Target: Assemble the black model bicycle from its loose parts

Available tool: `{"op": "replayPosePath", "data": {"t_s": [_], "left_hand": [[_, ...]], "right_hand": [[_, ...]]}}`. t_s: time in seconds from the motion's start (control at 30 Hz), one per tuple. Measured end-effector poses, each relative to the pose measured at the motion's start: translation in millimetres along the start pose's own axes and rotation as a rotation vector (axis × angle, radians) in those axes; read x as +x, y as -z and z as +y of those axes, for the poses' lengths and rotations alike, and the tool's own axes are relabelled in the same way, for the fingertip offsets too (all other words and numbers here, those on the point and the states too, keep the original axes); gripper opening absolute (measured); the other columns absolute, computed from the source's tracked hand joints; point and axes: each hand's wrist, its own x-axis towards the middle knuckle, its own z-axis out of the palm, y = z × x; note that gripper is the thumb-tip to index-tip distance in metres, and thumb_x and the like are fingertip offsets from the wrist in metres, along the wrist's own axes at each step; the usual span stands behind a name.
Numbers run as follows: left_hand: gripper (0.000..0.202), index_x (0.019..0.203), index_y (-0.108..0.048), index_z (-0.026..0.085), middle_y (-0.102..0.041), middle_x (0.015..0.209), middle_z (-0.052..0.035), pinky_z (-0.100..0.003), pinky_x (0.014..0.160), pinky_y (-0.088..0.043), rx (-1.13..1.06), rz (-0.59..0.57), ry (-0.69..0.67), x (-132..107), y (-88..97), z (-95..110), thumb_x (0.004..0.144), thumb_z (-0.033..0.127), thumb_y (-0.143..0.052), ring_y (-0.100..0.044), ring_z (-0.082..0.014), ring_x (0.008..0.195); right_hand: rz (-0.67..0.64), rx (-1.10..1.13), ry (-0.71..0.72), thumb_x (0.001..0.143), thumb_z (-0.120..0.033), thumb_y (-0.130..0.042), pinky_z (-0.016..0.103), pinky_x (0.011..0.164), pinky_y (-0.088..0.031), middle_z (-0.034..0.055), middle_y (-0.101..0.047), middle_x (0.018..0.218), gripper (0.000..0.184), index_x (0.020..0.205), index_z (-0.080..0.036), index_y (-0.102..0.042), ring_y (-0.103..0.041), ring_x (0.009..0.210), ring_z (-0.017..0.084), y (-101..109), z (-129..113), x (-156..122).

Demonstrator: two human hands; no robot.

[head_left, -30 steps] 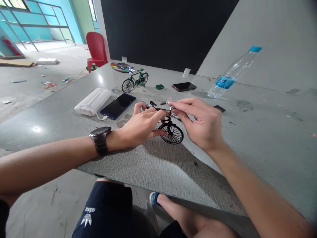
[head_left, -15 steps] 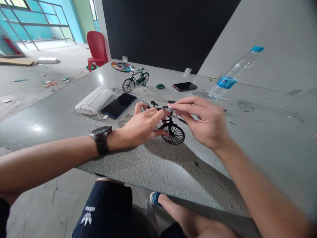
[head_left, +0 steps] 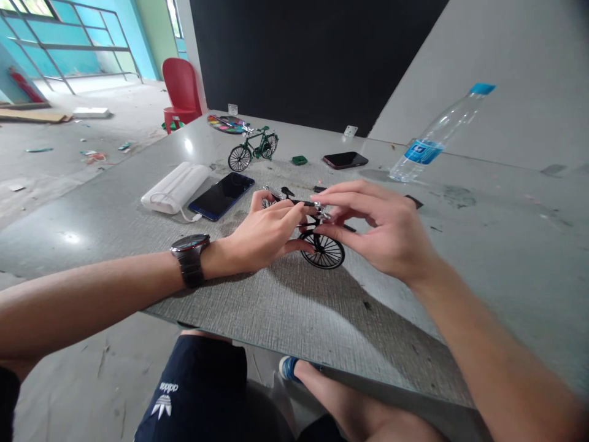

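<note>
We record a grey table (head_left: 483,245) with a textured, faintly glossy top carrying two bright light reflections at its left side. Behind it hangs a large black panel (head_left: 313,61), adjoined on the right by a plain grey wall (head_left: 515,55). A red plastic chair (head_left: 181,91) stands past the table's far left corner. The concrete floor (head_left: 55,166) is dusty and littered with scraps. Turquoise-framed windows (head_left: 69,49) at upper left admit strong daylight.

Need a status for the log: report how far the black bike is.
Done: black bike stands on the table with frame, seat and spoked wheel on. In hand: left hand steadies the frame; right hand pinches a small part by the handlebar. Left: cannot tell; the green bike looks complete.
</note>
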Motion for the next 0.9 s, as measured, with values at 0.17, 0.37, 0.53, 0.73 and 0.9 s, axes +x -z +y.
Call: {"op": "replayPosePath", "data": {"t_s": [0.17, 0.37, 0.53, 0.73, 0.9], "left_hand": [[0.038, 0.124, -0.052, 0.018, -0.077, 0.113, -0.0101, -0.045, 0.100, -0.028, -0.011, 0.010, -0.005, 0.5, 1.5, -0.3, 0.100, 0.046, -0.064, -0.070, -0.0261, 0.105], [0.037, 0.115, -0.056, 0.017, -0.077, 0.111, -0.0111, -0.044, 0.098, -0.029, -0.006, -0.002, -0.006, 1.0, -0.6, -2.0, 0.099, 0.050, -0.065, -0.069, -0.0277, 0.107], [0.041, 0.121, -0.054, 0.018, -0.077, 0.111, -0.0095, -0.043, 0.098, -0.029, -0.038, 0.022, -0.019, -0.1, -1.2, -1.6, 0.098, 0.050, -0.066, -0.070, -0.0258, 0.105], [0.040, 0.121, -0.055, 0.018, -0.077, 0.108, -0.0098, -0.044, 0.097, -0.031, -0.050, 0.008, -0.018, 0.5, -1.1, -2.0, 0.098, 0.049, -0.066, -0.069, -0.0270, 0.105], [0.041, 0.123, -0.055, 0.018, -0.076, 0.115, -0.0111, -0.044, 0.099, -0.032, -0.082, -0.041, 0.015, 2.0, -0.4, -1.8, 0.098, 0.050, -0.065, -0.067, -0.0281, 0.110]], "right_hand": [[0.030, -0.011, -0.001, 0.091, -0.021, -0.075, 0.035, 0.076, -0.061, 0.0014, -0.073, 0.111, 0.030, 0.119, -0.032, -0.076, -0.071, 0.079, 0.016, -2.4, -2.0, 0.0], [0.017, -0.051, 0.021, 0.092, -0.017, -0.072, 0.036, 0.079, -0.060, 0.0019, -0.075, 0.118, 0.028, 0.117, -0.031, -0.076, -0.071, 0.085, 0.017, -0.9, -5.1, 2.2], [0.034, -0.073, 0.022, 0.089, -0.017, -0.076, 0.034, 0.074, -0.059, 0.0018, -0.076, 0.112, 0.028, 0.114, -0.029, -0.076, -0.065, 0.069, 0.014, -0.7, -3.5, 1.7], [0.015, -0.115, 0.056, 0.094, -0.018, -0.069, 0.034, 0.076, -0.060, 0.0016, -0.076, 0.115, 0.026, 0.115, -0.031, -0.076, -0.071, 0.084, 0.017, 0.7, -5.1, 1.3], [0.007, -0.079, -0.004, 0.093, -0.021, -0.071, 0.040, 0.085, -0.062, -0.0023, -0.078, 0.115, 0.029, 0.118, -0.036, -0.075, -0.075, 0.087, 0.019, 0.2, -2.1, 0.8]]}}
